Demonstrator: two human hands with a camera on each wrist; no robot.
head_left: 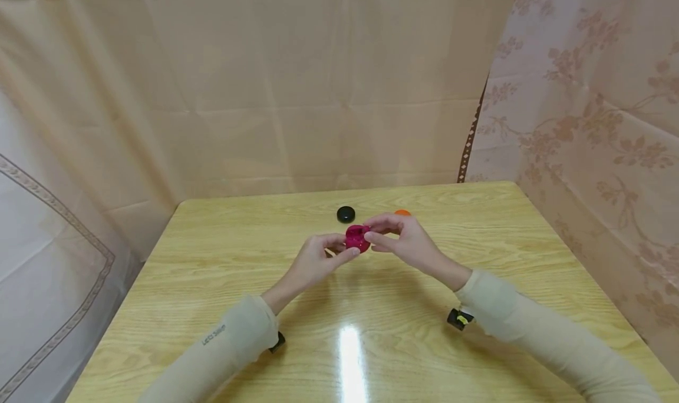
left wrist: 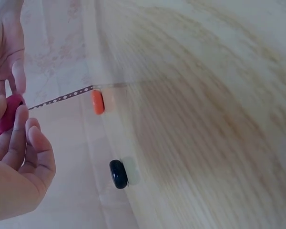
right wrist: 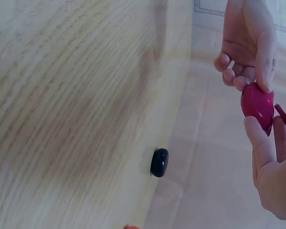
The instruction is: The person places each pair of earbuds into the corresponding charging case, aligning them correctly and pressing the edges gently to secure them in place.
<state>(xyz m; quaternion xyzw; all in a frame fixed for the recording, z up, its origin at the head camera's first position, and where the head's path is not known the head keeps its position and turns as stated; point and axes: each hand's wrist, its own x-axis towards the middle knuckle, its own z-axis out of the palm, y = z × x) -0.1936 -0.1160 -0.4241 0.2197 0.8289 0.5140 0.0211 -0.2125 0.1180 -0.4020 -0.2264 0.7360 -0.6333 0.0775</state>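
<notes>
A shiny magenta round case (head_left: 358, 243) is held between both hands, above the table. My left hand (head_left: 313, 260) grips it from the left, thumb on the near side and fingers behind. From the other side, my right hand (head_left: 412, 245) pinches its right edge between thumb and fingers. In the right wrist view the case (right wrist: 257, 106) shows a smooth domed shell that narrows to a point. A thin magenta piece (right wrist: 280, 112) stands apart from the shell, by the right fingers. In the left wrist view, fingers partly cover the case (left wrist: 9, 113).
On the wooden table (head_left: 239, 309), a glossy black round piece (head_left: 346, 214) lies just beyond the hands. An orange round piece (head_left: 402, 212) is partly hidden behind the right hand. Curtains (head_left: 297, 96) hang beyond the table's back edge and at both sides.
</notes>
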